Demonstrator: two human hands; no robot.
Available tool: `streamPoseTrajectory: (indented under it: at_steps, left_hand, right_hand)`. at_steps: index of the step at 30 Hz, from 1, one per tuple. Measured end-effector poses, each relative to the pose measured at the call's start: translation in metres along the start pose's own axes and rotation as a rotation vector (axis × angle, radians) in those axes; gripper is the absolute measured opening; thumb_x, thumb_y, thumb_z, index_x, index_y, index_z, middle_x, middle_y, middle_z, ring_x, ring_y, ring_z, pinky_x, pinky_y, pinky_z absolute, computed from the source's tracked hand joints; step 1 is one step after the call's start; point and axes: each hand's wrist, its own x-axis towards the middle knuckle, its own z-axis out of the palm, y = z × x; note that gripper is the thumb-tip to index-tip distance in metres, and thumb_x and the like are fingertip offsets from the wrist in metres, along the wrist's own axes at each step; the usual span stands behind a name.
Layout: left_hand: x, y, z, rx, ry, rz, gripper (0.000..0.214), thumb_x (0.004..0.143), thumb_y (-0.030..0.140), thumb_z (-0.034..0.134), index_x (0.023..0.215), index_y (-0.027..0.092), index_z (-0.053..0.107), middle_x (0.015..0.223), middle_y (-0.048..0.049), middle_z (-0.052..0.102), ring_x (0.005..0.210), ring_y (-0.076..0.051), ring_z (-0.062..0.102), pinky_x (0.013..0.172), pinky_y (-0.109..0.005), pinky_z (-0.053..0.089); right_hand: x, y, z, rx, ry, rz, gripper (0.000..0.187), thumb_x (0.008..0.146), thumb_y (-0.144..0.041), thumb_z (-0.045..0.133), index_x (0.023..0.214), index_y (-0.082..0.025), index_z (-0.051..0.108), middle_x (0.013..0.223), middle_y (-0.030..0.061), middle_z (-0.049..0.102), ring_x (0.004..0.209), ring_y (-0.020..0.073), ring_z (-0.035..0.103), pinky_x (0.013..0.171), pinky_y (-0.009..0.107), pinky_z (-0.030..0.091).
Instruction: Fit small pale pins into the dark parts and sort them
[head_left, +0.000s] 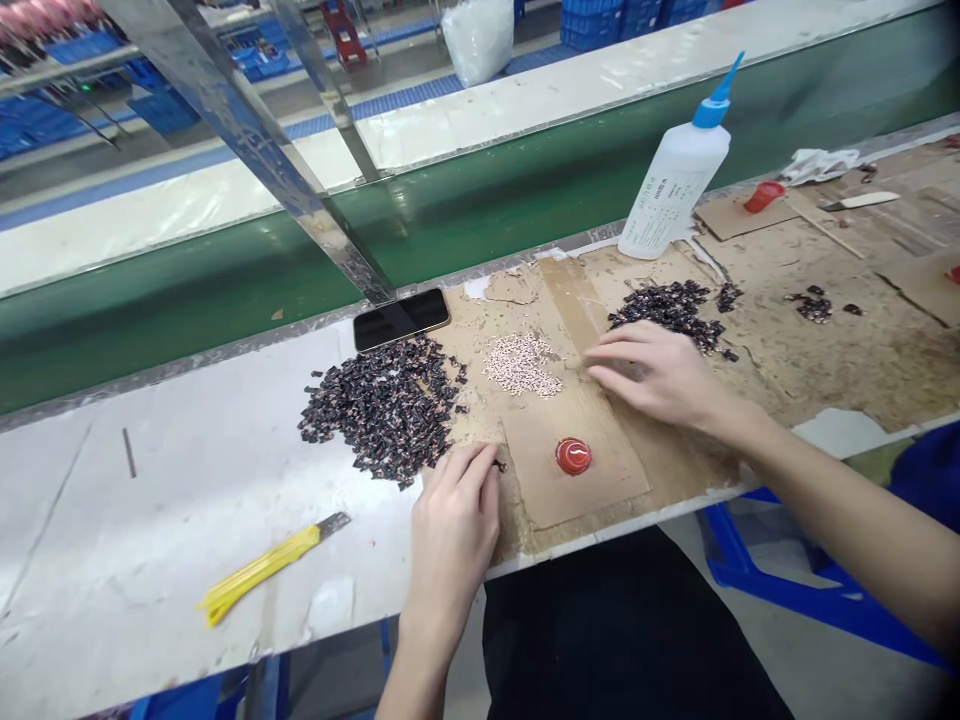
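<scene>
My left hand (454, 520) rests on the bench edge, fingertips pinched on a small dark part (499, 466) beside a big heap of dark small parts (382, 405). My right hand (656, 372) lies on a cardboard sheet (577, 470), fingers together and curled down near a smaller dark heap (667, 305); whether it holds anything is hidden. Between the hands lie a patch of tiny pale pink pieces (521, 363) and a red cap (574, 456).
A black phone (401, 318) lies at the bench's back edge. A white glue bottle with a blue nozzle (675, 180) stands behind the right heap. A yellow-handled blade (266, 565) lies at front left. A green conveyor belt (487, 200) runs behind.
</scene>
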Motion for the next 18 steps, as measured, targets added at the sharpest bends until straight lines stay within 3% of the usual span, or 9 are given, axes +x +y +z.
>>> streamPoseTrajectory:
  at_steps: [4,8,12,18]
  left_hand:
    - [0.001,0.001,0.0,0.001,-0.034,0.028,0.026,0.1,0.01,0.055,0.111,0.023,0.074,0.108,-0.0071,0.079,0.1,-0.028,0.071,0.088,-0.04,0.057]
    - [0.001,-0.003,0.001,-0.051,-0.044,0.005,0.02,0.099,0.011,0.056,0.103,0.022,0.073,0.1,-0.0068,0.077,0.094,-0.027,0.069,0.084,-0.039,0.055]
    - [-0.003,-0.008,0.002,-0.176,-0.043,-0.079,0.018,0.098,0.01,0.057,0.106,0.021,0.07,0.096,-0.0073,0.072,0.092,-0.027,0.066,0.084,-0.041,0.053]
    - [-0.009,-0.003,0.002,-0.483,0.052,-0.287,0.031,0.104,0.02,0.053,0.134,0.019,0.06,0.103,-0.0071,0.068,0.091,-0.02,0.068,0.083,-0.033,0.056]
  right_hand:
    - [0.042,-0.031,0.026,0.027,-0.22,-0.084,0.017,0.096,-0.025,0.067,0.106,-0.02,0.08,0.11,0.0082,0.077,0.098,0.0222,0.072,0.088,0.038,0.057]
    - [0.055,-0.039,0.043,0.008,-0.33,-0.105,0.018,0.097,-0.023,0.064,0.101,-0.018,0.081,0.106,0.0113,0.077,0.09,0.024,0.071,0.08,0.037,0.054]
    - [0.055,-0.036,0.047,0.0,-0.36,-0.077,0.023,0.098,-0.016,0.059,0.096,-0.017,0.081,0.097,0.0108,0.075,0.083,0.0227,0.069,0.074,0.035,0.05]
    - [0.058,-0.036,0.048,0.088,-0.311,-0.025,0.023,0.097,-0.016,0.06,0.097,-0.021,0.082,0.093,0.008,0.078,0.088,0.0243,0.069,0.08,0.038,0.051]
